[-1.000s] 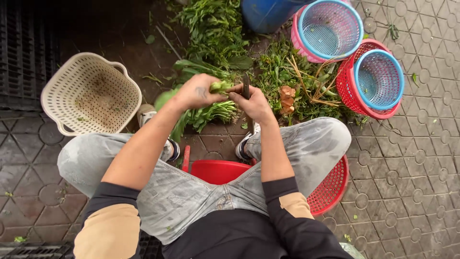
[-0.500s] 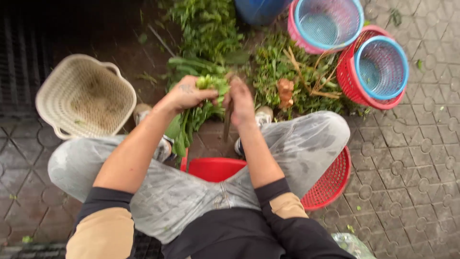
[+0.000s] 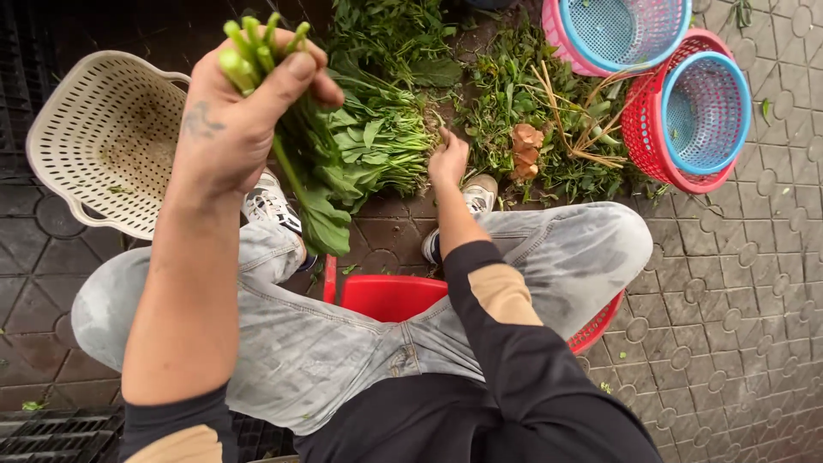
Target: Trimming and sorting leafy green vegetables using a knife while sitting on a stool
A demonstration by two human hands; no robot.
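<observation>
- Left hand (image 3: 236, 116) raised near camera, grip closed around greens bunch (image 3: 296, 146), stems up, leaves hanging.
- Right hand (image 3: 449, 159) stretched down, fingers resting on greens pile (image 3: 386, 141); grip unclear.
- Cream basket (image 3: 94, 141) at left.

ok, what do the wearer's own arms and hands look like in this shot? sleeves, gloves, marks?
Both hands are bare, no gloves. The left hand has a small dark tattoo-like mark on its back, and that forearm is bare up to a dark sleeve pushed above the elbow. The right hand is unmarked as far as shows; the right sleeve is black with a tan panel and is pushed up the forearm.
</observation>
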